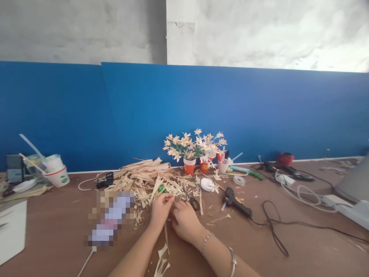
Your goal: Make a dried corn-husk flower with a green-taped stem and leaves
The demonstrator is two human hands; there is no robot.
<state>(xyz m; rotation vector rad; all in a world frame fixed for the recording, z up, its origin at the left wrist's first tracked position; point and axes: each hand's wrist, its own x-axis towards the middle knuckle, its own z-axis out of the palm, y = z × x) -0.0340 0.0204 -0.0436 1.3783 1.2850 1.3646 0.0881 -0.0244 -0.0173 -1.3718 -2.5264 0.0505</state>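
Note:
My left hand (161,209) and my right hand (186,221) meet over the brown table, fingertips pinched close together. What they hold, if anything, is too small to make out. Just below them a thin pale strip (166,240) runs down toward cut husk scraps (162,263). Behind the hands spreads a heap of dry, straw-coloured husk pieces (144,173), with a small green roll (162,188) at its near side. Scissors (193,201) lie by my right hand, partly among the scraps. Farther back, pale handmade flowers (184,144) stand in a red paper cup (189,166).
A black glue gun (236,202) with a trailing cable (273,223) lies to the right. White tape (207,184) rests near the flowers. On the left are a blurred-out phone-like object (111,223) and a white cup (58,177). A blue partition (138,111) backs the table.

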